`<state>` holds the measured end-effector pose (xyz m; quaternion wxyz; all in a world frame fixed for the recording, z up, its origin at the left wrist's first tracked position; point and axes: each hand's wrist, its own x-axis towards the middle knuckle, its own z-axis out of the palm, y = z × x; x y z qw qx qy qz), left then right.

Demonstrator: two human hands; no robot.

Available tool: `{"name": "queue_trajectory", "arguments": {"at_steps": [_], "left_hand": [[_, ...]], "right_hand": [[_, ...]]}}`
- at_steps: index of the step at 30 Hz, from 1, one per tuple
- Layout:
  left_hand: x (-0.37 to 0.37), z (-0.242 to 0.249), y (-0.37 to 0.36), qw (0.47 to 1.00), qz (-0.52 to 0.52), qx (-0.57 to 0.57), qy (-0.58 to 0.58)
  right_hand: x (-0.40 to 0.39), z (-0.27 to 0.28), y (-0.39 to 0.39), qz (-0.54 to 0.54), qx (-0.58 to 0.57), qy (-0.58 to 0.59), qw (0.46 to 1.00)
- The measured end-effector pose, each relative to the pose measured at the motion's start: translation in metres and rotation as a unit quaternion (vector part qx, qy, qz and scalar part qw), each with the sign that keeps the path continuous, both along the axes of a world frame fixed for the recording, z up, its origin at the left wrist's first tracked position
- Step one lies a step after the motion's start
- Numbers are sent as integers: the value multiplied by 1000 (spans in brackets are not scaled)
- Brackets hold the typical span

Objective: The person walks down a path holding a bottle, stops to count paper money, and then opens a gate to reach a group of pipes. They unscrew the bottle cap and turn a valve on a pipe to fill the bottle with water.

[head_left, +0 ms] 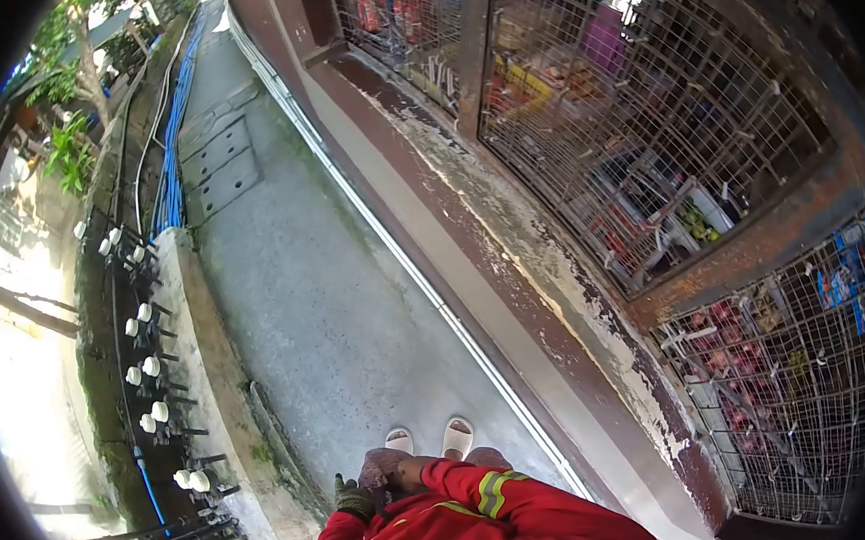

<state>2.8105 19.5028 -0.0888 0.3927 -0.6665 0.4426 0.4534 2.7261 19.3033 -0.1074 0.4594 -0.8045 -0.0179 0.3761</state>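
My left hand wears a dark green glove and is held in front of my body, at the bottom of the view. Its fingers stand apart, one of them pointing forward. Close beside it, my right hand reaches across from a red sleeve with yellow and silver bands. The right fingers curl down near the edge of the glove; what they pinch there, if anything, is too small to make out. Below the hands, light sandals are on my feet on the concrete path.
White pipes run along the wall base at right. Above the ledge is a wire-mesh shop front with goods behind it. At left, a low wall bears water pipes with white-capped fittings. Blue hoses lie farther along.
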Motion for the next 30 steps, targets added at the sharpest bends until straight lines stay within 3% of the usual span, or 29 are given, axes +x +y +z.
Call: {"name": "queue_trajectory", "arguments": {"at_steps": [1,3,5,6,8,9,10,13,17,23,26,28,30], "left_hand": [[-5,-13,14,991,11,-121,-48],[-21,-32,48,926,30,-349,-140],[-20,-30,53,899,-49,-393,-189],[-23,-29,54,881,-88,-413,-211],[-26,-22,48,951,26,-276,-138],[-21,-15,41,970,79,-205,-103],[-20,-9,37,985,34,-131,-106],[-24,-5,41,936,158,-286,-130],[-25,-31,48,950,233,-183,-98],[-18,-31,33,960,202,-164,-101],[-16,-30,20,965,159,-178,-105],[-20,-72,42,886,23,-411,-214],[-12,-89,46,868,55,-457,-186]], "right_hand": [[-8,8,-10,-31,12,1,999],[-12,-3,0,-97,8,-10,995],[-22,-70,43,-164,-32,-32,985],[-20,-69,46,-97,-30,-27,995],[-12,-62,42,35,-29,-18,999],[-12,-61,40,29,-26,-19,999],[-13,-61,39,23,-23,-20,999],[-15,-54,36,-5,39,-45,998],[-8,-30,14,-17,198,-77,977],[1,22,-4,-9,272,65,960],[-1,23,-14,-21,257,-3,966],[-1,28,-19,-39,266,21,963],[-4,25,-18,-56,278,19,959]]}}
